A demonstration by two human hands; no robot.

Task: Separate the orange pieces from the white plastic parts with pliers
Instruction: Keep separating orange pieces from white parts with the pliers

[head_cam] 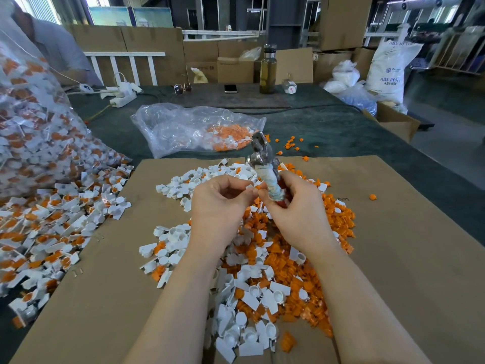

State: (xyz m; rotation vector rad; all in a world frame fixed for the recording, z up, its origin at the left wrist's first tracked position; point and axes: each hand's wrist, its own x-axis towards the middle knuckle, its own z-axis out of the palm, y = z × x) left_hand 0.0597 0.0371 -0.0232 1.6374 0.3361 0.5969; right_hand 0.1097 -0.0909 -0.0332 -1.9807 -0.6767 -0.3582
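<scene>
My right hand point(291, 203) grips the cloth-wrapped handles of metal pliers point(262, 156), whose jaws point up and away from me. My left hand point(223, 203) pinches a small white plastic part with an orange piece point(253, 187) between thumb and fingertips, right beside the pliers' handle. Both hands hover above a mixed heap of white parts and orange pieces point(262, 271) on a sheet of brown cardboard point(393, 258). Loose orange pieces point(338, 214) lie thick to the right of my hands.
A big clear bag of joined orange-and-white parts point(34, 143) spills onto the table at left. A second clear bag with orange pieces point(199, 130) lies behind the cardboard. Farther back stand a bottle point(267, 72), a phone point(230, 88), glasses and a power strip. A person sits at far left.
</scene>
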